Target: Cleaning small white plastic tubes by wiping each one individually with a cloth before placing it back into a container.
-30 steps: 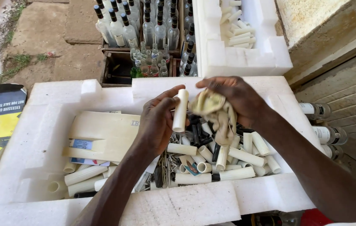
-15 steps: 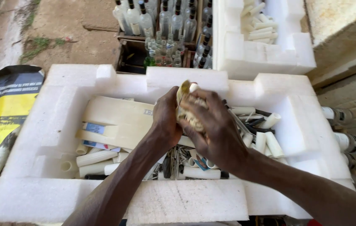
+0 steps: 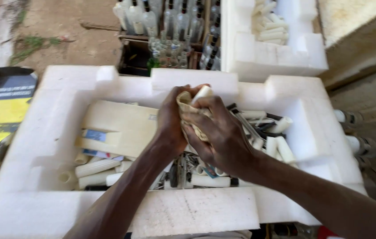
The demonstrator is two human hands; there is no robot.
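While both hands close together above the foam tray (image 3: 42, 132), your left hand (image 3: 172, 121) grips a white tube (image 3: 203, 93) and your right hand (image 3: 221, 132) presses a tan cloth (image 3: 188, 108) around it. Risk: slipping tube drops among loose tubes (image 3: 99, 167) below.

Access from above: open over the large white foam tray (image 3: 42, 132), bounded all round by its raised walls. Tray floor, right half: crowded with loose white plastic tubes (image 3: 276, 148); no bare gap visible. Left half: flat cream cardboard sheets (image 3: 121, 126), low, passable above. Far side: crate of clear glass bottles (image 3: 170, 26) and second white foam block (image 3: 276, 57) stand close behind.
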